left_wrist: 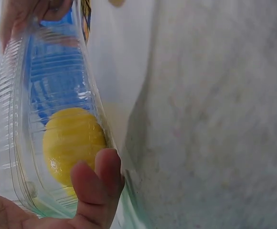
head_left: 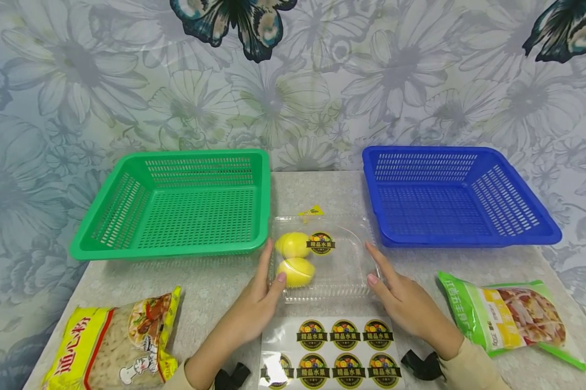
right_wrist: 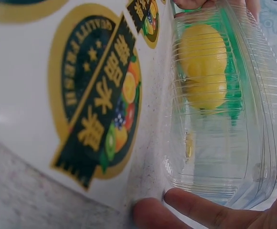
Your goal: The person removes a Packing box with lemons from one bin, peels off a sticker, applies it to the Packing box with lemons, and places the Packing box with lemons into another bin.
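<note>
"QUALITY FRESH" on sticker sheet (head_left: 330, 351)

Head view's btm edge crops the sticker sheet (head_left: 331, 351) and the yellow bag (head_left: 115, 341); its top edge cuts the butterfly print (head_left: 249, 24). The small yellow tag (head_left: 313, 210), poss. partly under the clear container (head_left: 344, 271), has markings too tiny to read. L/R wrist views crop the left hand (left_wrist: 93, 207) and the right hand (right_wrist: 229, 215), resp.

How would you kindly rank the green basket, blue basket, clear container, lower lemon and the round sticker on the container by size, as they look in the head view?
1. Green basket and blue basket: too alike to rank
2. Clear container
3. Lower lemon
4. Round sticker
</note>
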`<state>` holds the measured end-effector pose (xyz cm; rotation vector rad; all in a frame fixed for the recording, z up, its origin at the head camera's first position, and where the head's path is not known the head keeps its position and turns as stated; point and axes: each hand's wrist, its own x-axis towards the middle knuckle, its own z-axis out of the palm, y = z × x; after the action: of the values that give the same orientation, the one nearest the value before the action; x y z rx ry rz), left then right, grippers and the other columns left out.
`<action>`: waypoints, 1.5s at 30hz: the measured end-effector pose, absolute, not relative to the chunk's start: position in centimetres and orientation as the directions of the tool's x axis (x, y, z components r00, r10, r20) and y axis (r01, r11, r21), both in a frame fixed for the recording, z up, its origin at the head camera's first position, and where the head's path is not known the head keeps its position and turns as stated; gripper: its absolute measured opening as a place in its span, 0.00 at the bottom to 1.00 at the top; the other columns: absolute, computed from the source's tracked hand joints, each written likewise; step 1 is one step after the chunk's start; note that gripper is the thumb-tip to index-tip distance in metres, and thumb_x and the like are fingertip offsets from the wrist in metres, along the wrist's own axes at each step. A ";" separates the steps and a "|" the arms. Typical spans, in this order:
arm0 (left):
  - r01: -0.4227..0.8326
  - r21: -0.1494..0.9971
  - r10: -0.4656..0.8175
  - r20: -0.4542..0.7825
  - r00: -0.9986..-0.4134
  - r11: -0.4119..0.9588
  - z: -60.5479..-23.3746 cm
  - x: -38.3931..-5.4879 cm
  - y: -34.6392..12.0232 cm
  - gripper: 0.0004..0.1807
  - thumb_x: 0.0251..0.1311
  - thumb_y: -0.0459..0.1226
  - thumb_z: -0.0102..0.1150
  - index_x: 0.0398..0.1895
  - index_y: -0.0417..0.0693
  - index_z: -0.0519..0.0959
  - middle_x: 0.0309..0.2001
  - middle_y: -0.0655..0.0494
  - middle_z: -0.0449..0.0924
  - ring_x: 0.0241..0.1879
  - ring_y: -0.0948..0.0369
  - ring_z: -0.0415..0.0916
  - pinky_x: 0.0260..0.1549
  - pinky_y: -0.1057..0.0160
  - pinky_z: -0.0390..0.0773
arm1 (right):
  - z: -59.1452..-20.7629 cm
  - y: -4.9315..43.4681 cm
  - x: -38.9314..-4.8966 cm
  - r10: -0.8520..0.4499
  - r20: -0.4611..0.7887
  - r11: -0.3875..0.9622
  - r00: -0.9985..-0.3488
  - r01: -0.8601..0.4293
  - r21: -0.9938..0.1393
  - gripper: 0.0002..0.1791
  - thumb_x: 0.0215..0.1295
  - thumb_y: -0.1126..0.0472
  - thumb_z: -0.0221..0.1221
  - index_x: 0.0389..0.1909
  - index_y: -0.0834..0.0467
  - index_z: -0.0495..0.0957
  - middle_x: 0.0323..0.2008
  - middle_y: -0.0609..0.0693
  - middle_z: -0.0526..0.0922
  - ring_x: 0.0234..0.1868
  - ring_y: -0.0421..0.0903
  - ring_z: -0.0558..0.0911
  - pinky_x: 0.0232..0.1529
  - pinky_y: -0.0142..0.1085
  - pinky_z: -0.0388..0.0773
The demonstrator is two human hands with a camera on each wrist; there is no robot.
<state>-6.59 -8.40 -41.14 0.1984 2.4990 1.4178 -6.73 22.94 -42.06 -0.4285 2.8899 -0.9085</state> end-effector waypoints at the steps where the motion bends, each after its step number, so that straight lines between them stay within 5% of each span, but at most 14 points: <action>1: -0.009 0.859 0.246 -0.157 -0.957 0.511 -41.1 -6.5 -8.4 0.38 0.76 0.55 0.36 0.76 0.80 0.25 0.79 0.67 0.28 0.78 0.46 0.42 0.72 0.38 0.48 | -42.0 23.0 -6.7 -0.288 0.005 0.785 -0.958 -0.239 -0.571 0.33 0.79 0.46 0.42 0.79 0.34 0.42 0.62 0.65 0.77 0.54 0.65 0.82 0.49 0.62 0.78; 14: -0.054 0.881 0.234 -0.183 -0.955 0.469 -41.0 -5.9 -7.7 0.36 0.78 0.52 0.34 0.76 0.80 0.27 0.81 0.58 0.31 0.78 0.42 0.42 0.70 0.33 0.46 | -42.2 23.0 -6.3 -0.279 0.009 0.765 -0.960 -0.227 -0.602 0.32 0.80 0.48 0.42 0.79 0.35 0.42 0.67 0.64 0.72 0.59 0.67 0.79 0.54 0.63 0.76; 18: -0.072 0.891 0.229 -0.193 -0.954 0.449 -40.9 -5.8 -7.4 0.36 0.78 0.50 0.35 0.77 0.80 0.27 0.80 0.60 0.33 0.78 0.43 0.43 0.70 0.32 0.47 | -42.1 23.0 -6.3 -0.260 -0.017 0.755 -0.965 -0.192 -0.627 0.32 0.80 0.50 0.42 0.79 0.35 0.44 0.39 0.57 0.85 0.40 0.50 0.85 0.43 0.53 0.80; 21: -0.094 0.891 0.220 -0.210 -0.952 0.444 -40.8 -5.8 -7.4 0.35 0.78 0.51 0.35 0.77 0.81 0.29 0.80 0.60 0.34 0.77 0.41 0.46 0.69 0.31 0.50 | -42.1 23.0 -6.3 -0.250 -0.052 0.744 -0.967 -0.158 -0.650 0.31 0.80 0.51 0.41 0.79 0.33 0.44 0.20 0.45 0.75 0.25 0.38 0.75 0.33 0.40 0.74; 27: -0.119 0.906 0.228 -0.227 -0.947 0.407 -40.6 -5.8 -7.6 0.33 0.78 0.53 0.35 0.75 0.86 0.31 0.80 0.51 0.41 0.56 0.38 0.75 0.55 0.33 0.74 | -42.0 23.2 -6.4 -0.237 -0.080 0.728 -0.968 -0.122 -0.674 0.31 0.81 0.51 0.40 0.77 0.28 0.43 0.17 0.44 0.73 0.19 0.36 0.71 0.28 0.35 0.69; 32: -0.129 0.917 0.252 -0.236 -0.938 0.377 -40.6 -5.9 -7.7 0.33 0.76 0.57 0.37 0.73 0.92 0.33 0.80 0.52 0.43 0.48 0.45 0.79 0.50 0.34 0.76 | -42.0 23.3 -6.3 -0.233 -0.079 0.721 -0.969 -0.118 -0.683 0.31 0.80 0.55 0.41 0.77 0.30 0.45 0.16 0.44 0.72 0.18 0.37 0.70 0.26 0.34 0.68; 37: -0.118 0.917 0.260 -0.228 -0.938 0.380 -40.6 -6.0 -7.7 0.33 0.75 0.58 0.36 0.73 0.92 0.32 0.81 0.59 0.34 0.69 0.30 0.60 0.56 0.23 0.63 | -42.0 23.4 -6.4 -0.240 -0.074 0.709 -0.968 -0.123 -0.694 0.32 0.79 0.56 0.41 0.77 0.31 0.46 0.16 0.43 0.69 0.18 0.38 0.69 0.30 0.37 0.70; 39: -0.097 0.928 0.266 -0.201 -0.943 0.360 -40.7 -6.1 -7.6 0.34 0.76 0.56 0.37 0.75 0.88 0.33 0.81 0.60 0.32 0.75 0.33 0.44 0.58 0.22 0.59 | -42.0 23.5 -6.4 -0.242 -0.072 0.708 -0.968 -0.126 -0.694 0.32 0.79 0.56 0.41 0.77 0.31 0.46 0.16 0.43 0.68 0.18 0.38 0.68 0.32 0.38 0.70; 43: -0.069 0.947 0.267 -0.158 -0.951 0.314 -41.1 -6.4 -7.4 0.35 0.77 0.50 0.39 0.77 0.81 0.34 0.81 0.61 0.29 0.78 0.40 0.35 0.64 0.26 0.54 | -42.1 23.6 -6.5 -0.246 -0.059 0.723 -0.968 -0.142 -0.676 0.32 0.79 0.56 0.41 0.77 0.30 0.45 0.16 0.42 0.64 0.21 0.38 0.69 0.35 0.40 0.71; 45: -0.077 0.952 0.262 -0.159 -0.952 0.298 -41.4 -6.5 -7.3 0.35 0.78 0.47 0.39 0.77 0.81 0.35 0.81 0.61 0.29 0.79 0.42 0.34 0.65 0.26 0.53 | -42.1 23.7 -6.4 -0.250 -0.045 0.729 -0.967 -0.158 -0.666 0.32 0.80 0.56 0.41 0.77 0.30 0.45 0.18 0.45 0.71 0.25 0.40 0.75 0.36 0.43 0.74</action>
<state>-6.54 -7.34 -41.38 0.1683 2.2854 1.7006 -6.44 23.66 -42.08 -0.3318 2.7973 -1.0594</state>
